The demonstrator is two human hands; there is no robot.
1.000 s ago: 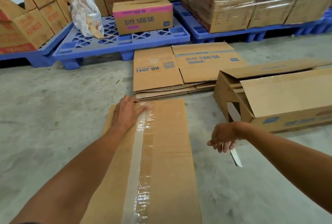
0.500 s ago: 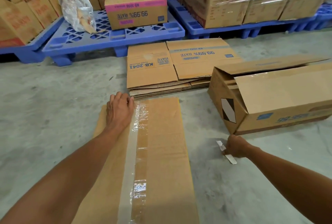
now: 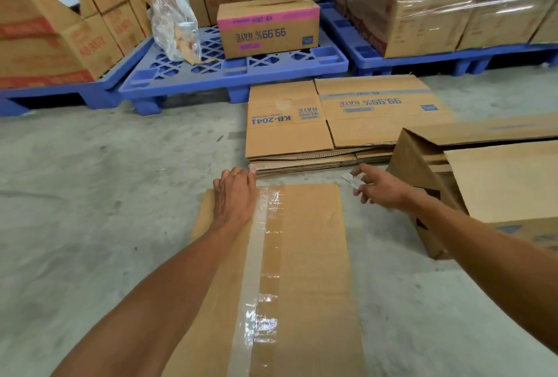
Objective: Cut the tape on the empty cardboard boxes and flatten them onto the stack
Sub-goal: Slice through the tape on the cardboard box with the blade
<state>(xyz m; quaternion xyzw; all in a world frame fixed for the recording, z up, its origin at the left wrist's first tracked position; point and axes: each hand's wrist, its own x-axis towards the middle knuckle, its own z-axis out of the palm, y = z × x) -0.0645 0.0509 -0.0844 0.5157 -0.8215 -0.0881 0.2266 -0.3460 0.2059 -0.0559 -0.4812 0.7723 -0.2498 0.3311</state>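
Since half a second ago the right hand (image 3: 381,188) has come up off the floor (image 3: 90,195) beside the open box (image 3: 483,183) and swung in toward the far end of the taped box (image 3: 311,256). It pinches a small blade (image 3: 351,179) in its fingertips, point leading, likely to start the cut at that end. The left hand (image 3: 235,195) rests palm down on the far left corner, fingers laid flat just beside the tape (image 3: 262,256), which looks meant to hold the box steady for the blade. The taped box lies on the floor in front of the person, tape uncut. Just past it sits the stack (image 3: 332,123) of flattened boxes, before a blue pallet (image 3: 229,68).
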